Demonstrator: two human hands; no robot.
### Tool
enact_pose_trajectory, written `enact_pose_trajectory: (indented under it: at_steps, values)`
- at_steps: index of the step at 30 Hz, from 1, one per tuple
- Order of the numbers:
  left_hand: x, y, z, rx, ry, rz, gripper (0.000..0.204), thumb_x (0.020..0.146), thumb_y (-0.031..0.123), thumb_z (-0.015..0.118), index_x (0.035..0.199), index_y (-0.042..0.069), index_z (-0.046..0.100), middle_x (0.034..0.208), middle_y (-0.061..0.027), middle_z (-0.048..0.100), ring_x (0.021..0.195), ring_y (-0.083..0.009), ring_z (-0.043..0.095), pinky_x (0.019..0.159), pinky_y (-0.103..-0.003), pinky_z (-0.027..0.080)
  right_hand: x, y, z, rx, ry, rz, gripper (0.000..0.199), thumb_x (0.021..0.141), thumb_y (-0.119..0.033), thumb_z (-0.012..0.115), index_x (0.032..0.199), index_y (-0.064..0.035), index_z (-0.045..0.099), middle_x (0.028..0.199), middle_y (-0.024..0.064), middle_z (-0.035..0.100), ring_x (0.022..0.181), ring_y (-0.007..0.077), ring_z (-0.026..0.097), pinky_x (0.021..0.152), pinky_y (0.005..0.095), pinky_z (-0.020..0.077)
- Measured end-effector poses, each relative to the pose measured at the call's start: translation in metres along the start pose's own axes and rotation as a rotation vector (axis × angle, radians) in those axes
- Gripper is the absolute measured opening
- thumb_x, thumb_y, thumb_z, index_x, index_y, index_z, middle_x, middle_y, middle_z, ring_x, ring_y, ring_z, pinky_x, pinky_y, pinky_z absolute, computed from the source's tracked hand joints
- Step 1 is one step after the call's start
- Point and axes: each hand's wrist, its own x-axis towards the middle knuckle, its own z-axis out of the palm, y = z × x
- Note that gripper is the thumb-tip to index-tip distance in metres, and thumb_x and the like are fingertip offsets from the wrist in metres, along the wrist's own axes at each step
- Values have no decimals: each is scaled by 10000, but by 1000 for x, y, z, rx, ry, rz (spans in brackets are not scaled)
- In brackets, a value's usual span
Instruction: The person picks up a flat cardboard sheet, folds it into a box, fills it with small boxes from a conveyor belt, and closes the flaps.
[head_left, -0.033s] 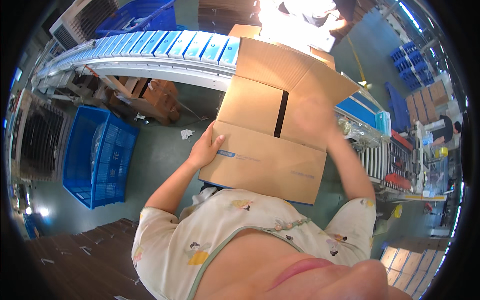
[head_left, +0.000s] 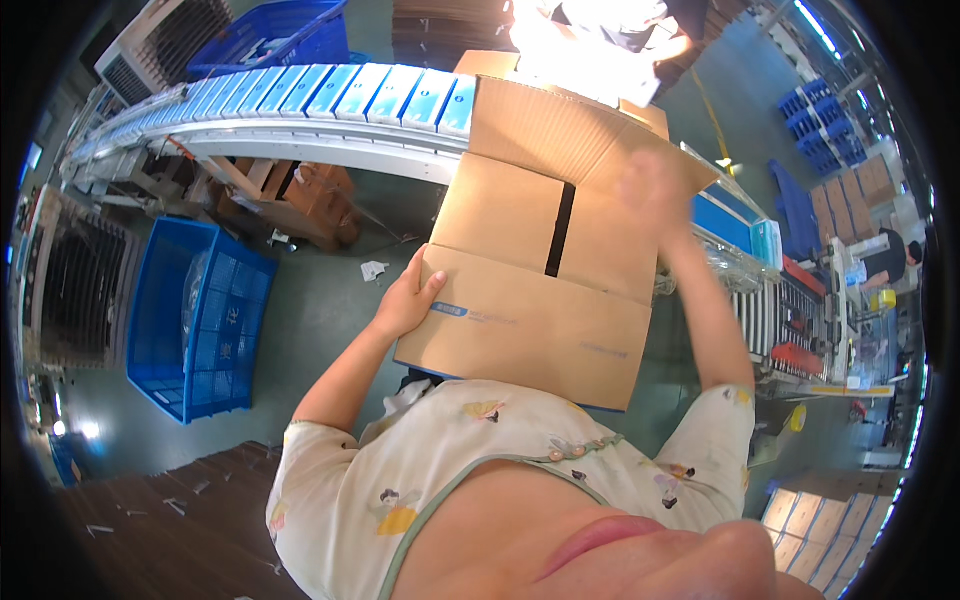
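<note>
A brown cardboard box (head_left: 520, 330) stands in front of my body, its far flap (head_left: 560, 130) raised. A dark strip (head_left: 561, 228) runs between two inner panels; whether it is a gap or tape I cannot tell. My left hand (head_left: 408, 297) grips the box's left edge, thumb on the near panel and fingers behind it. Over the right side of the raised flap is my right hand (head_left: 652, 192), smeared by motion. Its fingers cannot be made out, nor whether it touches the cardboard.
Blue-and-white packages (head_left: 335, 92) line a conveyor (head_left: 400, 150) beyond the box on the left. A blue crate (head_left: 205, 310) stands on the floor at left. Another person (head_left: 640, 30) is at the far side in bright light. A roller conveyor (head_left: 770, 325) lies at right.
My right hand has moved away from me and slightly to the right along the raised flap. My left hand keeps its hold on the box edge.
</note>
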Motion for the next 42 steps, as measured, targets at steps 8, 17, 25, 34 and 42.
enact_pose_trajectory:
  at_steps: [8,17,25,34,42]
  values:
    - [11,-23,-45,64,-25,-24,574,879,436,415,1283,32,354,1200,-184,480,1117,-287,467,924,-356,362,13,-58,-38,-231,-587,631,471,907,-378,295,861,-58,638,831,203,608,821,356,572,738,419,437]
    - [116,-248,85,-438,-332,-489,613,896,513,259,1188,26,491,1113,-161,558,1020,-259,535,881,-376,400,-174,-79,-11,-581,-541,1070,500,890,-337,331,1367,-229,227,1420,112,179,1314,307,128,1026,542,97]
    - [84,-379,175,-814,-457,-640,649,814,575,427,1130,20,542,1112,-143,554,999,-244,533,872,-341,391,-222,-23,-28,-493,-341,1131,523,895,-412,310,1355,-168,257,1369,133,288,1258,305,270,993,464,235]
    - [-89,-146,-106,-1129,-218,-128,591,714,134,676,1231,22,412,1090,-89,554,861,-150,582,801,-276,468,-274,-70,-82,1220,-3,1376,576,889,-464,335,1273,-38,384,1269,81,432,1157,222,402,973,351,305]
    - [-218,62,-125,-184,-409,-63,708,784,86,609,1349,42,185,1026,-82,569,861,-185,579,736,-336,484,-302,-75,-7,1784,247,1372,624,871,-523,332,1286,-58,372,1301,80,401,1186,246,368,978,381,297]
